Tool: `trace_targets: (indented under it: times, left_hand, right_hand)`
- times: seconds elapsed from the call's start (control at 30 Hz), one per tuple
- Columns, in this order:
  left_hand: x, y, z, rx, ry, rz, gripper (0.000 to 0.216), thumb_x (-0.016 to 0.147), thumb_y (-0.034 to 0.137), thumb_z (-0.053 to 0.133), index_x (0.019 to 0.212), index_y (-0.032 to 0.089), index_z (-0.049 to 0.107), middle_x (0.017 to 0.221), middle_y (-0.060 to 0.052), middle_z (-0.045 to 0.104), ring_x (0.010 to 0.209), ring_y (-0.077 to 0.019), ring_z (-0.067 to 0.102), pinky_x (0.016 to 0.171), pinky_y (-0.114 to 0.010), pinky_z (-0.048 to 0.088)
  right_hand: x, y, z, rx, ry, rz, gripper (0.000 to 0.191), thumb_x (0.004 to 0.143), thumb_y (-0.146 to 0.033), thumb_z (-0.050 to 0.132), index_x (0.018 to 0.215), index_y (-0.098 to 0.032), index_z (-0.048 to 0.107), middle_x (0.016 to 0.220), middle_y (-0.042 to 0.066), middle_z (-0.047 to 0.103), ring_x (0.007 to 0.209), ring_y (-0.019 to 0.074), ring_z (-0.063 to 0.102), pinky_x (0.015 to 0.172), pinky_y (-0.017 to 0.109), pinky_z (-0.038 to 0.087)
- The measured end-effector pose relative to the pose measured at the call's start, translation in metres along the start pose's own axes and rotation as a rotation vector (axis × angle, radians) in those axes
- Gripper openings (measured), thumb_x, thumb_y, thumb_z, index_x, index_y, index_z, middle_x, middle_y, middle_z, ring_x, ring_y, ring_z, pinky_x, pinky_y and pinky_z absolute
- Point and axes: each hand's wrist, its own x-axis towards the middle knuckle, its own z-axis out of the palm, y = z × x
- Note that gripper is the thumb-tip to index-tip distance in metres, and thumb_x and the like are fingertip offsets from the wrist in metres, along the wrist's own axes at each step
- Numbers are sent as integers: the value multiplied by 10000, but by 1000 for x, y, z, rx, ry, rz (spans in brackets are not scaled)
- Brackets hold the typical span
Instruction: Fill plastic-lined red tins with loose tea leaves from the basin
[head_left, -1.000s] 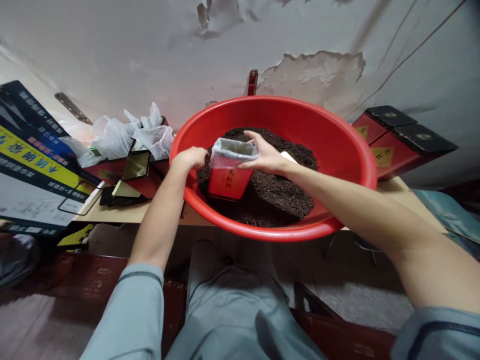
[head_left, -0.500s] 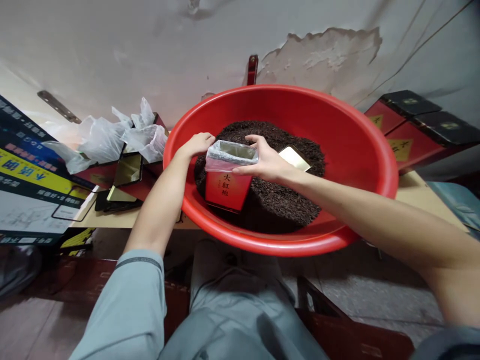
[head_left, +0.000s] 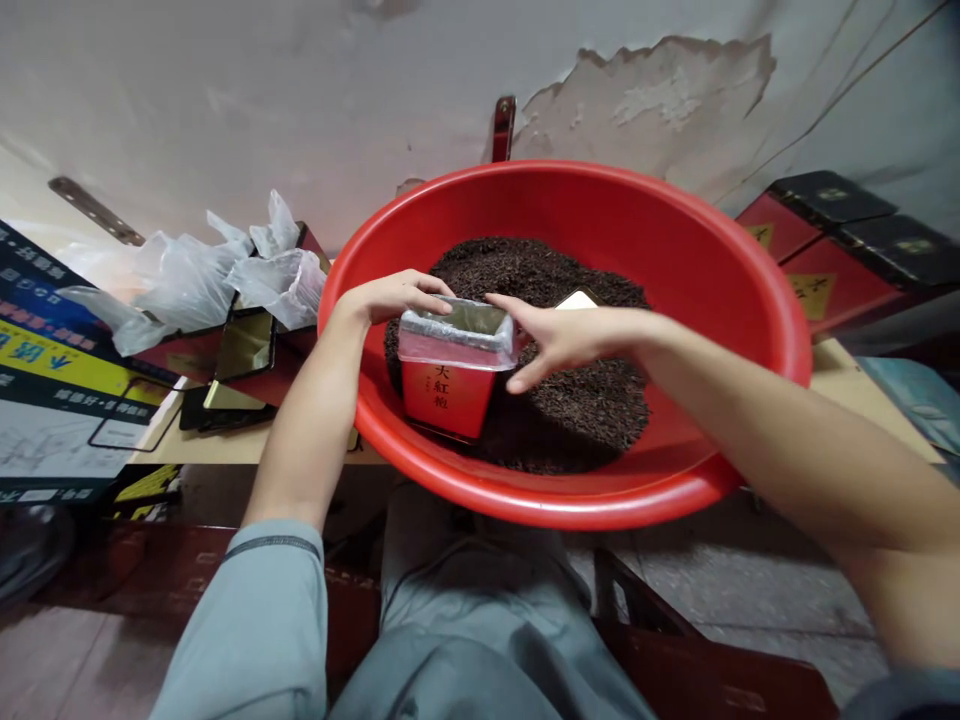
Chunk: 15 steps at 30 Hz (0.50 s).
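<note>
A red tea tin (head_left: pixel 442 398) with dark Chinese characters stands slightly tilted in a large red plastic basin (head_left: pixel 720 270), on dark loose tea leaves (head_left: pixel 592 390). A clear plastic bag (head_left: pixel 450 350) lines the tin and is folded down over its rim. My left hand (head_left: pixel 401 296) grips the rim at the back left corner, fingers bent over the edge; its thumb is hidden. At the right side, my right hand (head_left: pixel 574 338) has thumb and index finger spread apart near the tin's corner. A gold-faced lid (head_left: pixel 577 300) lies on the leaves, partly behind my right hand.
Tins topped with crumpled plastic bags (head_left: pixel 195 275) stand at the left, with gold-faced lids (head_left: pixel 232 396) before them. Two closed red tins (head_left: pixel 817 255) with black lids stand at the right. A printed carton (head_left: pixel 60 370) borders the table (head_left: pixel 847 390) on the left.
My left fingers have moved right, onto the tin's back rim. My right hand has loosened from the rim, its thumb dropping lower and spreading. The bag's fold hangs further down the tin.
</note>
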Motion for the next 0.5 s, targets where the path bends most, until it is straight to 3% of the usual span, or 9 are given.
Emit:
trace_targets:
  times: [0.03,0.1,0.17,0.23,0.3,0.4,0.5]
  left_hand:
    - [1,-2,0,-16,4,-8,389,875,433,756,1155,170,816,1094,-76,818,1002,-211,747,942,-308,562]
    - [5,-7,1,-44,34,-16,458,954,550,657,1151,172,823,1118,-91,820,1007,-207,748,952,-305,561]
    - [10,-11,1,8,107,-38,595,1040,623,483,1162,148,821,1153,-113,817,1042,-215,749,967,-294,552]
    - [15,-13,1,176,220,-86,680,1100,592,333,1170,118,816,1200,-129,806,1119,-232,742,1010,-280,526]
    - [19,-14,1,376,303,-161,684,1129,520,262,1190,109,805,1257,-136,791,1215,-249,718,1058,-267,493]
    - [23,-16,2,581,299,-270,639,1136,482,253,1278,120,761,1373,-152,744,1328,-272,667,1085,-265,478]
    - [27,-20,3,631,262,-298,604,1130,493,279,1342,146,725,1466,-154,690,1387,-271,631,1101,-261,470]
  right_hand:
    - [1,8,-12,-19,-8,37,1370,494,-501,1028,1681,-293,375,1457,144,660,1277,401,671,1074,526,582]
    - [9,22,-32,-93,152,165,1190,664,-548,943,1676,-252,392,1409,170,679,1204,376,707,1022,534,606]
    - [25,31,-44,-218,398,271,959,850,-614,781,1638,-174,457,1442,228,635,1248,388,682,1068,568,571]
    - [47,35,-48,-337,509,284,864,934,-627,682,1618,-135,490,1537,259,542,1368,416,607,1170,581,488]
    - [72,36,-47,-417,471,240,900,924,-625,706,1655,-167,448,1671,236,391,1510,435,468,1268,559,378]
    - [103,36,-35,-463,354,209,930,933,-624,706,1706,-243,357,1771,176,228,1629,413,261,1324,539,272]
    - [120,34,-11,-546,326,233,761,975,-608,662,1648,-309,471,1722,154,359,1596,456,282,1261,679,303]
